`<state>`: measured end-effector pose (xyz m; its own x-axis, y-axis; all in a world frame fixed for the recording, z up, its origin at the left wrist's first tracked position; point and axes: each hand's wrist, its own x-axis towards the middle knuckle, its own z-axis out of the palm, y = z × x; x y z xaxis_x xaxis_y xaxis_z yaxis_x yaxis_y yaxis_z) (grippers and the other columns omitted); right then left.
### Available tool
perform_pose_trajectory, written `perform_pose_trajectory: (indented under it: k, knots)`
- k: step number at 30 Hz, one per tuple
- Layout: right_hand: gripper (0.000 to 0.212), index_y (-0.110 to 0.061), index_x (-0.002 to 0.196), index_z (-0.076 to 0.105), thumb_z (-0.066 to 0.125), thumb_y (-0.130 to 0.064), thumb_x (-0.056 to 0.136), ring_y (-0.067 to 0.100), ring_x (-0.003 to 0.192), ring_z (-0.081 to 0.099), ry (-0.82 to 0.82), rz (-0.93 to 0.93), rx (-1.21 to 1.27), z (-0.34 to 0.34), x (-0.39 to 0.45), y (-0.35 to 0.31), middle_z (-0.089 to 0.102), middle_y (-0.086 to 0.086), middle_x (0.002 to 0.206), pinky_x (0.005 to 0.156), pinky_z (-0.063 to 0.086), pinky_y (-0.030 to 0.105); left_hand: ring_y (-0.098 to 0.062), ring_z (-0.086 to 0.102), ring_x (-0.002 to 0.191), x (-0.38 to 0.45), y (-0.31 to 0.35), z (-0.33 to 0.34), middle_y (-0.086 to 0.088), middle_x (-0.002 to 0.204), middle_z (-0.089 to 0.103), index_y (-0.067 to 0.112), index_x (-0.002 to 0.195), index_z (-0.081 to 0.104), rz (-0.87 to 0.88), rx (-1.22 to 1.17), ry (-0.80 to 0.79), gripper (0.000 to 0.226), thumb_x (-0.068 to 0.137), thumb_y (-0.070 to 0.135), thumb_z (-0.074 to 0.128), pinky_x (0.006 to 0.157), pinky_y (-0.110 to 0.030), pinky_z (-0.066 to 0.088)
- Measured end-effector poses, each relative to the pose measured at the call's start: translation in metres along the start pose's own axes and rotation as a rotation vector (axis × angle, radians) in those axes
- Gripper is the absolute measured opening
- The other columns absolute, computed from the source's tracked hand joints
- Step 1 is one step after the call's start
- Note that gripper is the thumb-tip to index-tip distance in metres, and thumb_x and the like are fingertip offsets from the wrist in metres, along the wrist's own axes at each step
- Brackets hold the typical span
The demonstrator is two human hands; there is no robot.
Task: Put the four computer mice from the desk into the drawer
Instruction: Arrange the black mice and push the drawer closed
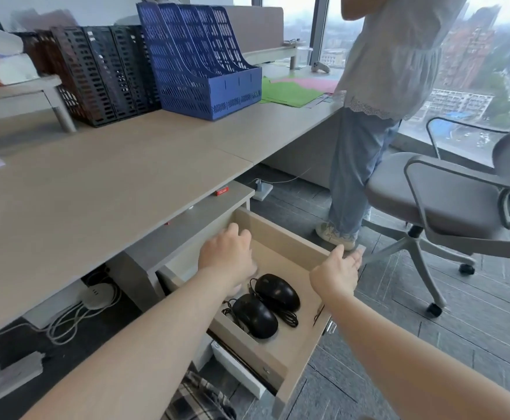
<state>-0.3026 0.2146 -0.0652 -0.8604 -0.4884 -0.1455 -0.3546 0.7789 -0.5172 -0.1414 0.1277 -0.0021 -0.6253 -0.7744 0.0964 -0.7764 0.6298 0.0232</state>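
The wooden drawer [281, 234] under the desk is pulled out. Two black wired mice lie inside it side by side: one nearer me [255, 316] and one just behind it [278, 291], their cords bunched around them. My left hand [228, 253] hovers inside the drawer above its back part, fingers loosely curled, and I cannot see anything in it. My right hand [337, 269] is at the drawer's right wall, fingers spread, holding nothing. The part of the drawer under my left hand is hidden. No mouse shows on the desk top [102, 183].
Black [102, 74] and blue [199, 62] file racks stand at the back of the desk, with green and pink paper [290, 92] to their right. A person [378, 86] stands by the window next to a grey office chair [447, 201]. Cables and a power strip [94, 295] lie under the desk.
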Motion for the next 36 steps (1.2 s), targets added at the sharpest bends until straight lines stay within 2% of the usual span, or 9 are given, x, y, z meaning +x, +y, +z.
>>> perform_pose_trajectory:
  k: [4,9,12,14,18,24,29,32,36]
  knots:
    - [0.066,0.0,0.144,0.023,0.048,-0.004,0.083,0.032,0.149,-0.005,-0.062,-0.005,0.019,0.002,0.004,-0.012,-0.009,0.026,0.158,0.122,0.016,0.042,-0.032,0.053,0.106,0.015,-0.02,-0.012,-0.012,0.125,0.049,0.01,0.109,0.049,-0.041,-0.03,0.05,0.025,0.094,0.03,0.045,0.076,-0.038,0.04]
    - [0.031,-0.003,0.108,0.046,0.047,-0.005,0.077,0.032,0.148,0.012,-0.095,-0.045,0.054,0.018,0.011,-0.037,-0.007,0.021,0.159,0.114,0.032,0.046,-0.032,0.026,0.141,0.033,-0.046,-0.015,-0.016,0.153,0.026,0.008,0.122,0.047,-0.089,-0.063,0.053,0.034,0.095,0.029,0.044,0.11,-0.044,0.03]
    - [0.055,-0.003,0.135,0.034,0.043,-0.002,0.08,0.032,0.143,0.027,-0.088,-0.03,0.227,0.026,0.014,-0.051,-0.003,0.01,0.162,0.108,0.039,0.046,-0.026,0.005,0.148,0.041,-0.062,-0.012,-0.015,0.159,0.01,0.009,0.143,0.029,-0.101,-0.045,0.029,0.053,0.097,0.032,0.04,0.118,-0.041,0.013]
    - [0.068,-0.008,0.15,0.012,0.043,-0.006,0.089,0.034,0.137,0.036,-0.089,0.052,0.395,0.033,0.015,-0.058,0.013,0.013,0.16,0.107,0.039,0.044,-0.025,-0.002,0.148,0.047,-0.075,-0.01,-0.013,0.16,0.002,0.009,0.149,0.014,-0.131,-0.029,0.009,0.062,0.098,0.036,0.036,0.12,-0.041,0.008]
    - [0.046,0.004,0.136,0.036,0.034,-0.024,0.1,0.04,0.119,0.052,-0.131,0.258,0.513,0.054,0.008,-0.071,0.052,0.026,0.132,0.096,0.042,0.041,-0.023,-0.001,0.148,0.06,-0.101,-0.005,-0.01,0.161,0.001,0.007,0.15,0.007,-0.217,-0.054,-0.032,0.065,0.099,0.043,0.027,0.121,-0.04,0.007]
    - [0.044,-0.001,0.12,0.055,0.024,-0.026,0.102,0.035,0.111,0.053,-0.088,0.135,0.586,0.077,0.01,-0.083,0.058,0.016,0.113,0.09,0.038,0.037,-0.013,-0.003,0.148,0.083,-0.136,-0.009,0.001,0.162,-0.001,0.017,0.151,0.005,-0.14,-0.115,-0.177,0.064,0.097,0.051,0.014,0.121,-0.038,0.0]
    - [0.038,-0.013,0.062,0.04,0.027,-0.02,0.097,0.025,0.077,0.044,-0.177,0.139,0.625,0.11,0.012,-0.095,0.046,0.004,0.07,0.074,0.034,0.036,-0.007,-0.002,0.147,0.091,-0.151,-0.005,0.009,0.161,0.0,0.025,0.151,0.008,-0.078,-0.132,-0.163,0.057,0.099,0.047,0.014,0.12,-0.037,0.0]
    - [0.041,-0.017,0.056,0.032,0.025,-0.019,0.097,0.023,0.064,0.041,-0.212,0.13,0.568,0.129,0.008,-0.107,0.04,0.002,0.061,0.069,0.033,0.034,-0.006,-0.002,0.147,0.095,-0.154,-0.003,0.01,0.161,0.0,0.026,0.151,0.008,-0.056,-0.137,-0.163,0.057,0.098,0.047,0.016,0.12,-0.037,0.0]
    - [0.04,-0.018,0.06,0.035,0.024,-0.021,0.098,0.025,0.07,0.045,-0.244,0.122,0.535,0.144,0.009,-0.13,0.042,0.002,0.063,0.071,0.036,0.035,-0.005,-0.002,0.147,0.096,-0.155,-0.003,0.011,0.161,0.001,0.026,0.151,0.009,-0.051,-0.149,-0.149,0.057,0.098,0.048,0.017,0.12,-0.037,0.0]
